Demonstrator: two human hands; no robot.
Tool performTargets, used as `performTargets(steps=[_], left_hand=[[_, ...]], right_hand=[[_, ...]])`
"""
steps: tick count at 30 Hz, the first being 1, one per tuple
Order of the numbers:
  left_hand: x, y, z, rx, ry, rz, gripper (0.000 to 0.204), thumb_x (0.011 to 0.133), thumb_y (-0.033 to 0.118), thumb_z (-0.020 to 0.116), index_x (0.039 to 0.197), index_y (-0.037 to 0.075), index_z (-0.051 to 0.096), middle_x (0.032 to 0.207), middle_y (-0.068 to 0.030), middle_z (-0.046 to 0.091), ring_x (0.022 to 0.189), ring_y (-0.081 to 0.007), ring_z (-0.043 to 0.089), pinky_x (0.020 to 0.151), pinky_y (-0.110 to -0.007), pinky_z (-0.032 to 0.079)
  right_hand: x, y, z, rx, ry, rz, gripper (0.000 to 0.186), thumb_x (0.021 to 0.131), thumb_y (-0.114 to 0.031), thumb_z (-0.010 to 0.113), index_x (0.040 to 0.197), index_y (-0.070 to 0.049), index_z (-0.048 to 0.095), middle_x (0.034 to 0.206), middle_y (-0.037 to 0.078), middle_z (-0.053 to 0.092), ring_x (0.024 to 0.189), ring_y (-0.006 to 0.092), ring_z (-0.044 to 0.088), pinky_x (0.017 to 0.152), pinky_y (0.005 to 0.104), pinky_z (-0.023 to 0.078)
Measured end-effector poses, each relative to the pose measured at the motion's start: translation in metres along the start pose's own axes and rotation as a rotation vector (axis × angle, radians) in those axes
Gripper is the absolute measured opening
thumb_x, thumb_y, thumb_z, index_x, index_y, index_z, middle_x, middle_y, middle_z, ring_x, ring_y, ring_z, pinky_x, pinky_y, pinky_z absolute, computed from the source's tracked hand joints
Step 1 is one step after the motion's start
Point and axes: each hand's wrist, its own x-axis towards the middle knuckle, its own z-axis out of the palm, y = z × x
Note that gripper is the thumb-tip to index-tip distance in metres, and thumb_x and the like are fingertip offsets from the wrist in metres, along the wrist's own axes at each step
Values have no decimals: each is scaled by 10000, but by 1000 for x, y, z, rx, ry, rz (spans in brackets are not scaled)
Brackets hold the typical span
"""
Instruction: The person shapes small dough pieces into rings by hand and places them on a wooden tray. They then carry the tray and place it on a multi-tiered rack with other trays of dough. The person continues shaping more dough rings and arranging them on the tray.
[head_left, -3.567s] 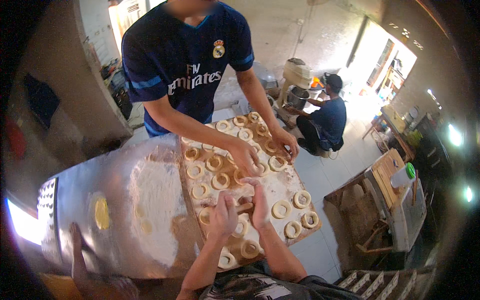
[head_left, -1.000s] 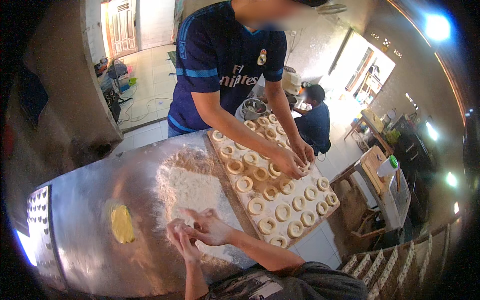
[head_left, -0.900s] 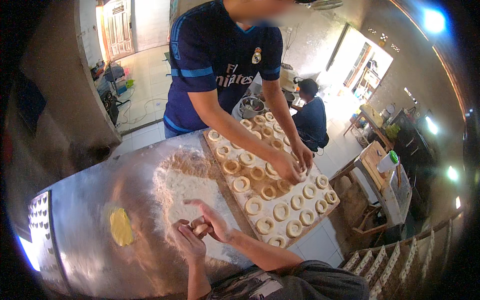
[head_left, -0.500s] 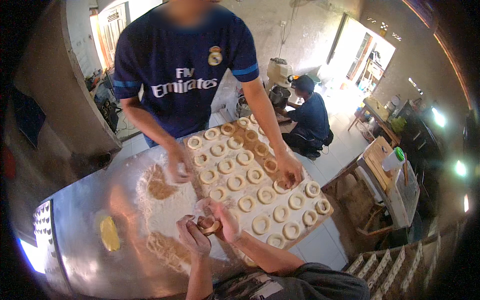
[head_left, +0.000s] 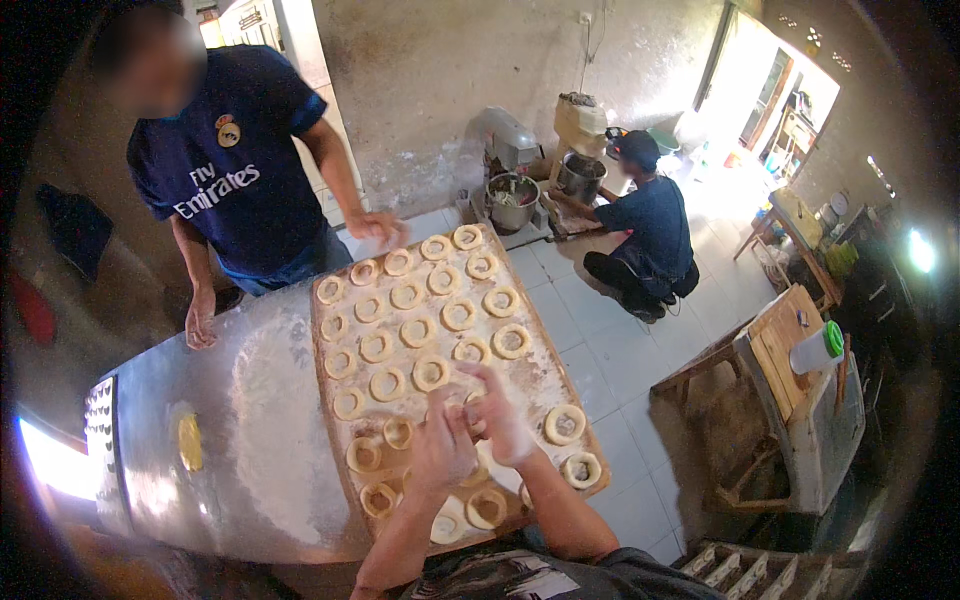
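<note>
"Several rows of pale dough rings [head_left: 431, 373] visible. Log progress from the left."

"Beyond the left hand [head_left: 445, 448], close-set rows cover the floured wooden board [head_left: 545, 382] up to its far edge. Judged done there. Nearer in, rings lie below and around both hands, partly hidden. To the right of the right hand [head_left: 508, 420], only a couple sit, floured wood showing between. Judged: that strip remains to fill."

"State of the hands?"

"Side by side above the board, close together. Left fingers curl inward; right forefinger points up-left, the rest blurred. Between them, a pale shape [head_left: 476, 404]: cannot tell whether gripped dough or a ring lying behind."

"Surroundings, same order?"

"Far left of the left hand: a white tray with dark spots [head_left: 100, 410], on a grey metal table [head_left: 165, 508]. Closer, a flat yellow lump [head_left: 190, 442], then a white flour patch [head_left: 285, 430]. Beyond it stands a co-worker in a dark blue shirt [head_left: 215, 150]. Ahead of the right hand: a grey mixer [head_left: 512, 140], then a squatting co-worker [head_left: 650, 225]. Farther right: a clear jar with a green lid [head_left: 817, 347]."

"Obstructions?"

"Mainly the two hands, covering nearer rings."
</note>
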Motion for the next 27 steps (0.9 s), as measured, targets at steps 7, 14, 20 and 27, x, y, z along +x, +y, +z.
performTargets(steps=[7, 14, 20, 27], left_hand=[[24, 27, 42, -5, 3, 48, 199, 1019, 139, 457, 1209, 84, 474, 903, -211, 667, 808, -446, 671, 662, -475, 528], [51, 29, 77, -129, -139, -212, 240, 1024, 215, 448, 1220, 77, 464, 885, -238, 651, 843, -452, 656, 736, -516, 514], [105, -2, 109, 483, -209, -260, 486, 986, 337, 508, 1345, 17, 439, 1212, -324, 518, 1162, -486, 505, 978, -601, 365], [89, -19, 111, 669, -449, -197, 683, 876, 390, 688, 1414, 70, 414, 1294, -260, 455, 1235, -439, 454, 1055, -546, 343]], right_hand=[[-7, -23, -52, -207, -38, -174, 724, 970, -592, 475, 1508, -136, 316, 931, 59, 613, 634, 102, 506, 585, 270, 445], [14, -24, -82, -221, 188, -113, 654, 990, -604, 405, 1476, -166, 376, 869, 35, 619, 644, 153, 549, 597, 303, 458], [40, -25, -137, -1172, 554, 95, 915, 922, -608, 554, 1543, -50, 179, 1141, 304, 625, 1057, 460, 615, 974, 534, 434], [28, -8, -153, -1452, 316, 338, 1025, 817, -488, 723, 1576, -162, 115, 1295, 273, 556, 1219, 432, 533, 1031, 617, 340]])
